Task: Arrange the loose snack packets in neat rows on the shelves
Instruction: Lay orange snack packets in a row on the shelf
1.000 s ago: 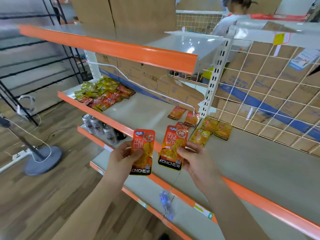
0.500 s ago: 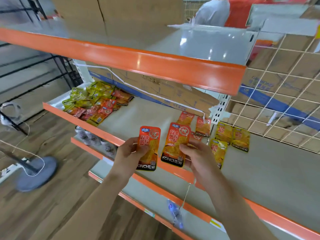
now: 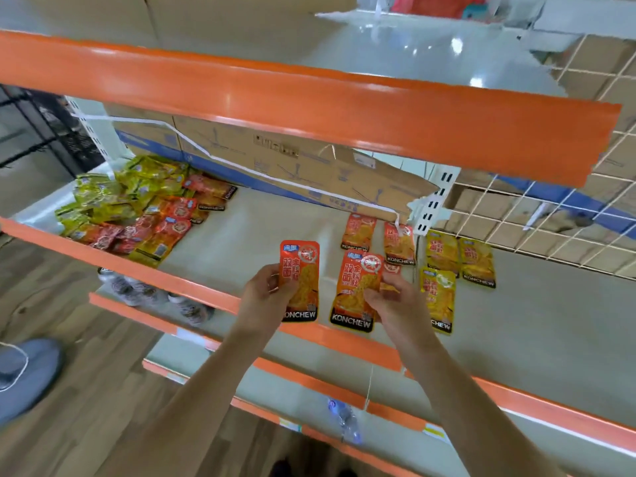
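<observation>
Currently: left hand (image 3: 265, 294) pinches orange packet (image 3: 300, 280); right hand (image 3: 392, 304) pinches second packet (image 3: 358, 292); both over shelf (image 3: 261, 218) front. Lay flat before back pair (image 3: 358, 232), edges squared, no overlap.

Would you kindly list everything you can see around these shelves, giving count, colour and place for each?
Shelves: several tiers, grey with orange front edges.
Loose pile: many packets, yellow-green and red-orange, left end of the middle shelf.
Laid orange packets: two, side by side at the shelf's back.
Laid yellow packets: three, right of the orange ones.
Cardboard box: one, brown with a blue stripe, behind the middle shelf.
Wire grid: one, white, back right.
Cans: about three, blurred, shelf below.
Bottle: one, clear, lowest shelf.
Round base: one, grey, on the floor at left.
Left-hand packet: one, orange.
Right-hand packet: one, orange; another peeks out behind.
Left hand: fingers grip its packet.
Right hand: likewise.
</observation>
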`<state>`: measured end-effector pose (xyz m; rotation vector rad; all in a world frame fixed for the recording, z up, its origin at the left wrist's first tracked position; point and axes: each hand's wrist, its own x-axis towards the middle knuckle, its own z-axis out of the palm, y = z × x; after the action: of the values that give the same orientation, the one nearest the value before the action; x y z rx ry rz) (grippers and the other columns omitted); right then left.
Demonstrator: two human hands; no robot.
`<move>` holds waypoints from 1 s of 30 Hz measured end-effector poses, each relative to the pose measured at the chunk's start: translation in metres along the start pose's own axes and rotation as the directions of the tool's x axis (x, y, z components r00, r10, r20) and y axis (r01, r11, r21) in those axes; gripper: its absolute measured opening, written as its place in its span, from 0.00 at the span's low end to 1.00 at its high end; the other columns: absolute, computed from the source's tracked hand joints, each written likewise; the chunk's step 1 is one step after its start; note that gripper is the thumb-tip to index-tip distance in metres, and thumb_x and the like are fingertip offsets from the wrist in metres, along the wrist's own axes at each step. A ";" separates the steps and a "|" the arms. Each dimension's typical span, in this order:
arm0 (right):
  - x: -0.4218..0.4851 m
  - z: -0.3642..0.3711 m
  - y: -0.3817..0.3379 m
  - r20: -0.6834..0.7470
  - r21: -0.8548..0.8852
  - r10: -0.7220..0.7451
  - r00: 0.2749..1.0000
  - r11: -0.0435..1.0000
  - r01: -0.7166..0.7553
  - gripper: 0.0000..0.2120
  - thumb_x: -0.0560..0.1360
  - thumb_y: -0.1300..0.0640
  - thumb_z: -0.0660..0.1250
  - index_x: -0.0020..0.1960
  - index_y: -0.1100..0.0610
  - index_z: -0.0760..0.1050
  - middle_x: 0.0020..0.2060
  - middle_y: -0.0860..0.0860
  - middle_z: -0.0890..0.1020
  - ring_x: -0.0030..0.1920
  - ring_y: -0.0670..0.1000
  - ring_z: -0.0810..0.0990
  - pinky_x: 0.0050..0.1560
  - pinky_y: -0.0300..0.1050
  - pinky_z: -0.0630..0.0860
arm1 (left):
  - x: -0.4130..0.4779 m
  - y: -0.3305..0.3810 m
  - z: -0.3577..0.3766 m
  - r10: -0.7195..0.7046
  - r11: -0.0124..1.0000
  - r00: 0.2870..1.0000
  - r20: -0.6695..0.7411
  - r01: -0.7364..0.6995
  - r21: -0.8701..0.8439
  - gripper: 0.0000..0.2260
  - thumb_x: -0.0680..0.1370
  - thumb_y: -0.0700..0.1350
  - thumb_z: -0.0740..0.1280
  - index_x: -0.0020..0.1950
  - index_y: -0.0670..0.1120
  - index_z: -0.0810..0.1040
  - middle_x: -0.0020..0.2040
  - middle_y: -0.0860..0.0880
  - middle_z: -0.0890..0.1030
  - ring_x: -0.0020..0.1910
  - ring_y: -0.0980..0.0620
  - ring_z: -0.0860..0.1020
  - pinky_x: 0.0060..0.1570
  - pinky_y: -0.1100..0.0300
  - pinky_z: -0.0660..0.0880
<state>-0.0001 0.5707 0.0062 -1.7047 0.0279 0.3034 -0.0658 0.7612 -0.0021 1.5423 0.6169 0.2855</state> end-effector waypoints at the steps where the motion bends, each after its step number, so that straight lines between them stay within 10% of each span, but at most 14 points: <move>1: 0.003 0.002 0.003 -0.026 -0.013 -0.019 0.999 1.000 0.019 0.17 0.75 0.65 0.71 0.64 0.58 0.77 0.41 0.47 0.84 0.41 0.43 0.84 0.44 0.39 0.81 | 0.008 -0.001 0.000 0.015 0.999 1.000 0.015 -0.015 0.036 0.09 0.81 0.36 0.66 0.58 0.47 0.78 0.48 0.48 0.84 0.45 0.51 0.84 0.38 0.65 0.78; 13: 0.032 0.043 0.022 -0.121 -0.406 -0.311 0.943 0.882 0.239 0.24 0.78 0.61 0.65 0.72 0.47 0.66 0.34 0.57 0.79 0.32 0.50 0.77 0.37 0.48 0.75 | 0.085 -0.015 -0.004 0.204 0.837 0.965 0.164 -0.259 0.482 0.13 0.80 0.40 0.67 0.65 0.46 0.77 0.47 0.52 0.81 0.40 0.58 0.78 0.35 0.75 0.70; 17: 0.040 0.056 0.034 -0.031 -0.655 -0.371 0.928 0.709 0.261 0.25 0.80 0.56 0.63 0.75 0.51 0.61 0.36 0.53 0.78 0.35 0.50 0.76 0.36 0.50 0.76 | 0.107 -0.030 -0.008 0.269 0.660 0.950 0.159 -0.302 0.688 0.17 0.79 0.48 0.68 0.68 0.46 0.76 0.52 0.44 0.84 0.53 0.41 0.79 0.58 0.49 0.72; 21: 0.046 0.060 0.034 -0.060 -0.838 -0.348 0.936 0.527 0.143 0.24 0.80 0.46 0.60 0.74 0.48 0.62 0.50 0.50 0.79 0.53 0.54 0.77 0.43 0.48 0.74 | 0.107 -0.036 -0.005 0.330 0.504 0.922 0.202 -0.352 0.789 0.18 0.80 0.51 0.64 0.69 0.47 0.73 0.59 0.44 0.81 0.63 0.40 0.72 0.62 0.46 0.63; 26: 0.064 0.053 0.036 -0.112 -0.836 -0.386 0.916 0.534 0.123 0.17 0.81 0.46 0.60 0.65 0.54 0.72 0.56 0.52 0.80 0.60 0.57 0.75 0.58 0.52 0.71 | 0.098 -0.038 -0.005 0.487 0.303 0.791 0.369 -0.550 0.778 0.22 0.76 0.56 0.59 0.66 0.48 0.74 0.66 0.48 0.75 0.65 0.44 0.71 0.61 0.44 0.67; 30: 0.076 0.024 0.053 -0.238 -0.882 -0.487 0.840 0.470 0.023 0.17 0.79 0.49 0.61 0.60 0.58 0.77 0.60 0.55 0.79 0.62 0.61 0.74 0.61 0.56 0.67 | 0.099 -0.046 -0.001 0.564 0.044 0.482 0.670 -0.828 0.559 0.18 0.76 0.54 0.63 0.65 0.52 0.79 0.69 0.53 0.76 0.67 0.47 0.73 0.59 0.47 0.69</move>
<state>0.0588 0.5972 -0.0648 -2.7340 -0.0508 -0.4557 0.0058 0.8139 -0.0661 2.8146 -0.4969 0.5587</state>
